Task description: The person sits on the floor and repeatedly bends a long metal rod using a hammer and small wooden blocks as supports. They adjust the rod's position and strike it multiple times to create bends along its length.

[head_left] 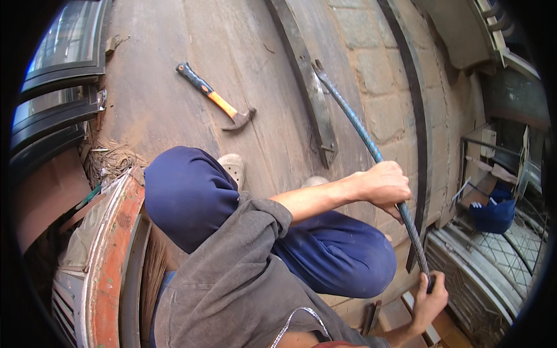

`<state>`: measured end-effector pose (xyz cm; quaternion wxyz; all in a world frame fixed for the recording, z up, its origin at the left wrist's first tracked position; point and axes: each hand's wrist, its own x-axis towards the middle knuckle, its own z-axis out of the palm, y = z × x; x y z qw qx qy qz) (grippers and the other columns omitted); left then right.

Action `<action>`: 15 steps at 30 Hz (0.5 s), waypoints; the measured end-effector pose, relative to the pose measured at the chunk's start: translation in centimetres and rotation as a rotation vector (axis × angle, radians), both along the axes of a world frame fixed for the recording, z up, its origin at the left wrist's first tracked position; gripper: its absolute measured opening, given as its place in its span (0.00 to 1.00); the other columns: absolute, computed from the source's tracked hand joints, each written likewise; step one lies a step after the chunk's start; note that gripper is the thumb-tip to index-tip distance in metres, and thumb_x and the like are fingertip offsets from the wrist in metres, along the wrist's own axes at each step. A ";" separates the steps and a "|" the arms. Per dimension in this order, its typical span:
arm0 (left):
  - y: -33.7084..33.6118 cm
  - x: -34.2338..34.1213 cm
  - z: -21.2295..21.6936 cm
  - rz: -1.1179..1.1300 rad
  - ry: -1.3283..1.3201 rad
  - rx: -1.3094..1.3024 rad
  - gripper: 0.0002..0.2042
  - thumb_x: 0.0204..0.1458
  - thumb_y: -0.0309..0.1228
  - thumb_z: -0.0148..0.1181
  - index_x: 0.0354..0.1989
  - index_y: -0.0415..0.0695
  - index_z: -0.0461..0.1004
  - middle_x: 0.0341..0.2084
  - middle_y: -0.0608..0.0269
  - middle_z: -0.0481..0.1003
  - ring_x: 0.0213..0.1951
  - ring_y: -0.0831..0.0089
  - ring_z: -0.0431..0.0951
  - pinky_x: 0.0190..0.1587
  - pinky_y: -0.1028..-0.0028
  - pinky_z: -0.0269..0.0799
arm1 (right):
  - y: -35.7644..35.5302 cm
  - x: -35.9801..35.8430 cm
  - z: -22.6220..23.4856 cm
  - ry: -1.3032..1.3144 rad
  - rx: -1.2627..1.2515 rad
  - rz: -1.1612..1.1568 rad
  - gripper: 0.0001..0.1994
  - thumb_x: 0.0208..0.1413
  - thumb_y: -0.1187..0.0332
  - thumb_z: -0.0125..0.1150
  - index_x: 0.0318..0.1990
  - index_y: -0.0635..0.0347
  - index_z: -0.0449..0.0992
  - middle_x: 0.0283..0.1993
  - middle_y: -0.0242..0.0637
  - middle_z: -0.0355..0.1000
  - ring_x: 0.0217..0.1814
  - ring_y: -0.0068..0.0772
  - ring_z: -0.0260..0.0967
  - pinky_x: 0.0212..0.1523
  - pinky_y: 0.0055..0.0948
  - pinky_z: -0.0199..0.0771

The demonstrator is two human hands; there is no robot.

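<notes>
A long, blue-tinted pry bar (362, 132) with a ribbed shaft and a forked tip slants across the right half of the view. My left hand (383, 187) is closed around its middle, with the forearm reaching across my bent knee. Lower down, my right hand (430, 298) grips the bar's near end. The forked tip lies over the edge of a dark metal strip (310, 95) on the floor; whether it touches the strip I cannot tell. Left of these, a claw hammer (214, 100) with a black and orange handle lies on the boards.
A second dark strip (413, 87) runs along the paving blocks (378, 75). Black-framed glass panels (64, 64) stand at left, above a worn orange wooden piece (113, 249). Metal grilles (499, 261) and a blue bag (493, 211) are at right.
</notes>
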<state>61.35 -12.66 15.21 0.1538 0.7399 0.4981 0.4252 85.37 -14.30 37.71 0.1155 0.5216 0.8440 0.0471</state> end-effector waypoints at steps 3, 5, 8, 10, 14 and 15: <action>-0.2 -6.0 -0.5 0.197 0.022 -0.053 0.25 0.34 0.60 0.65 0.12 0.47 0.73 0.10 0.58 0.72 0.19 0.55 0.77 0.24 0.61 0.72 | 0.9 -1.9 2.6 -0.035 -0.068 0.111 0.14 0.55 0.61 0.61 0.30 0.63 0.67 0.20 0.48 0.62 0.23 0.56 0.61 0.25 0.42 0.60; 0.1 -9.9 -1.4 0.292 0.078 0.003 0.27 0.40 0.62 0.63 0.09 0.50 0.70 0.06 0.69 0.66 0.13 0.66 0.70 0.20 0.67 0.69 | 1.7 -3.8 3.7 -0.021 -0.129 0.246 0.13 0.57 0.63 0.58 0.35 0.65 0.68 0.24 0.49 0.63 0.26 0.56 0.61 0.28 0.42 0.60; 2.3 -15.1 -0.5 0.356 0.143 0.028 0.28 0.46 0.63 0.59 0.07 0.54 0.66 0.05 0.77 0.58 0.11 0.81 0.61 0.17 0.73 0.63 | 4.0 -5.6 4.2 0.169 -0.073 0.464 0.15 0.62 0.62 0.51 0.42 0.69 0.69 0.27 0.52 0.64 0.27 0.56 0.61 0.30 0.41 0.61; 4.4 -18.2 2.6 0.339 0.148 -0.057 0.28 0.48 0.61 0.60 0.08 0.53 0.67 0.05 0.76 0.59 0.10 0.80 0.61 0.17 0.73 0.63 | 6.5 -6.8 5.1 0.262 0.079 0.575 0.15 0.64 0.62 0.50 0.42 0.70 0.69 0.26 0.47 0.63 0.25 0.48 0.60 0.29 0.38 0.60; 6.9 -23.6 4.1 0.522 0.221 0.103 0.29 0.51 0.57 0.58 0.08 0.48 0.70 0.07 0.68 0.68 0.11 0.71 0.69 0.21 0.68 0.70 | 11.5 -13.1 5.6 0.363 0.068 0.611 0.16 0.62 0.60 0.54 0.40 0.70 0.70 0.24 0.43 0.64 0.23 0.39 0.62 0.26 0.33 0.61; 6.6 -24.8 4.4 0.564 0.202 0.005 0.25 0.48 0.55 0.60 0.12 0.47 0.74 0.12 0.62 0.72 0.18 0.63 0.73 0.25 0.64 0.71 | 11.8 -14.8 5.5 0.351 0.003 0.580 0.16 0.62 0.61 0.54 0.39 0.70 0.71 0.23 0.43 0.64 0.22 0.38 0.62 0.26 0.33 0.61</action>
